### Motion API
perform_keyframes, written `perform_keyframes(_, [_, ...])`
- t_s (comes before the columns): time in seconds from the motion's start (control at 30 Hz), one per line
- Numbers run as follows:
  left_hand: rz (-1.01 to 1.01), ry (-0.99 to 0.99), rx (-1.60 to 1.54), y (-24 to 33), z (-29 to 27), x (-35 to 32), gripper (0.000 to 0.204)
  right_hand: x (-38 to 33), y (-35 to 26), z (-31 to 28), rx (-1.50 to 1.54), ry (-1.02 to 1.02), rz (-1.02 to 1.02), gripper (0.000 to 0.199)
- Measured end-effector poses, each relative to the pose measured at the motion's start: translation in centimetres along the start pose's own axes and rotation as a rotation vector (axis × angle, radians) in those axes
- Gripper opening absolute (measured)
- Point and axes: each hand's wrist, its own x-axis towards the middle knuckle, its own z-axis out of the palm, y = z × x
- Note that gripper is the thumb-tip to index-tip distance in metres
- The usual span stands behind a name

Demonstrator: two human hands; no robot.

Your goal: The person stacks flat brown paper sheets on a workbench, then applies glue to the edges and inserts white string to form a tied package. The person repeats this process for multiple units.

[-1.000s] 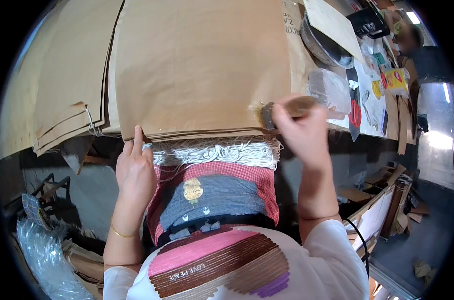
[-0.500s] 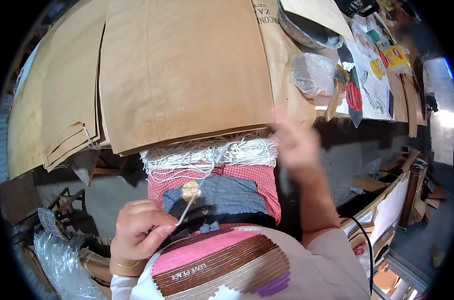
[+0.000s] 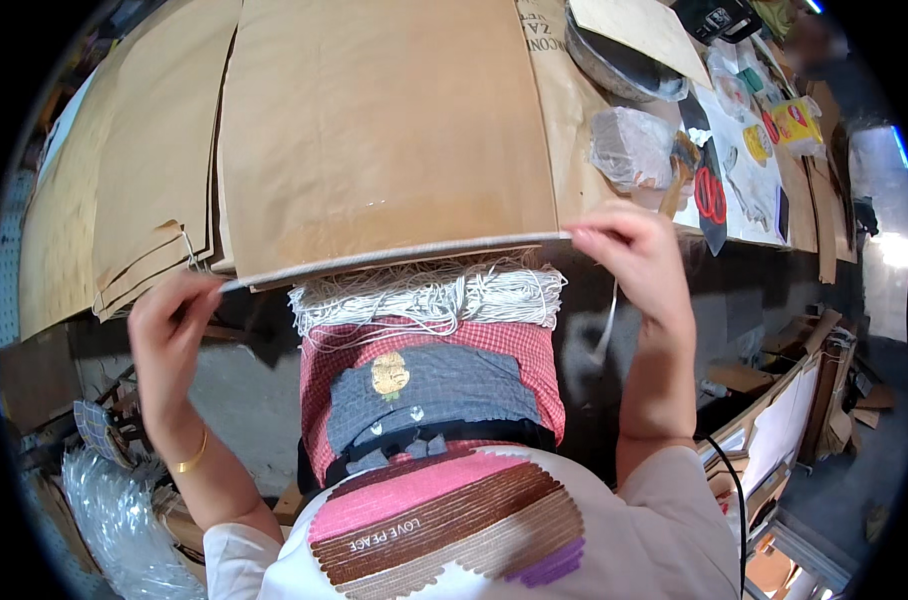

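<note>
A stack of large brown paper sheets [image 3: 374, 130] lies on the table in front of me. Along its near edge a thin white strip [image 3: 394, 257] is stretched flat. My left hand [image 3: 174, 330] pinches the strip's left end just past the stack's corner. My right hand [image 3: 634, 250] pinches the right end at the stack's other corner, and a loose tail hangs down below it. A bundle of white cords [image 3: 424, 300] rests on my red checked apron [image 3: 324, 370], just under the table edge between my hands.
More brown paper stacks [image 3: 124, 200] lie to the left. On the right of the table are a crumpled plastic bag [image 3: 629, 145], red-handled scissors [image 3: 711, 195], a dark bowl [image 3: 614, 60] and a yellow packet [image 3: 799, 120]. Clear plastic wrap [image 3: 114, 520] and cardboard pieces [image 3: 744, 375] lie below.
My left hand dropped to my lap half a second ago and has come back up. Both hands now hold a white strip stretched along the paper's near edge.
</note>
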Motion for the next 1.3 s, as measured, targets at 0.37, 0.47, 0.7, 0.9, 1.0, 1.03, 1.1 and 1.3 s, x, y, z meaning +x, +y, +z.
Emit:
perform_keyframes(0.37, [-0.052,0.175,0.167,-6.9,8.2,0.8,0.009,3.4,7.9,5.3,-0.222,0.202,-0.005,0.004])
perform_keyframes(0.47, [0.116,0.230,0.343,-6.4,8.1,0.9,0.010,3.6,8.1,4.7,0.034,0.127,0.137,0.007])
perform_keyframes(0.7, [0.312,0.198,0.502,-7.1,9.0,0.2,0.016,2.8,7.8,5.2,0.267,0.059,0.246,0.024])
perform_keyframes(0.9, [0.370,-0.027,0.209,-6.3,8.3,0.5,0.033,2.5,6.4,8.0,-0.295,0.532,-0.353,0.014])
perform_keyframes(1.0, [0.309,-0.145,0.214,-5.1,6.9,1.1,0.035,2.9,6.4,7.3,-0.482,0.169,-0.579,0.011])
perform_keyframes(1.03, [0.303,-0.169,0.205,-4.9,6.4,1.4,0.035,3.3,6.6,7.2,-0.438,0.145,-0.491,0.006])
perform_keyframes(1.1, [0.276,-0.208,0.178,-4.9,5.8,1.9,0.032,3.8,6.0,6.7,-0.121,0.105,-0.159,0.002])
perform_keyframes(1.3, [-0.058,-0.047,0.124,-6.6,7.1,3.5,0.010,5.7,6.0,7.6,-0.066,0.168,0.186,0.012])
